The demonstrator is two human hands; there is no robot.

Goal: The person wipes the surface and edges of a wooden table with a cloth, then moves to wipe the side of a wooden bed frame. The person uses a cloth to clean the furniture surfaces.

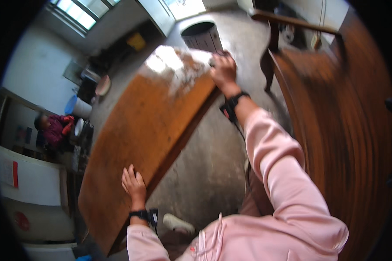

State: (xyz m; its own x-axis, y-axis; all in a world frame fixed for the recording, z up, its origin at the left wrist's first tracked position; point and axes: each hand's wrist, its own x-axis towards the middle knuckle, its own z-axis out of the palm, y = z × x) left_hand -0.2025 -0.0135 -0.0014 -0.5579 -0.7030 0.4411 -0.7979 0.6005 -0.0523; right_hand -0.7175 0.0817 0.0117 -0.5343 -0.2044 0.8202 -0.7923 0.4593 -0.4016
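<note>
A long brown wooden table (143, 120) stretches diagonally before me, its far end bright with glare and bearing greyish smears or debris. My left hand (134, 183) rests on the near part of the tabletop, palm down with its fingers somewhat apart, and holds nothing. At the far right corner of the table is my right hand (223, 67), its fingers curled around something dark that I cannot make out clearly. Each wrist wears a black strap with a small device.
A wooden bench (326, 107) with an armrest stands at the right. Beyond the table is a dark-mouthed bin (202, 36). At the left, a person (55, 130) in a maroon top and red gloves is near a blue-and-white bucket (78, 107). White cabinets (32, 176) stand lower left.
</note>
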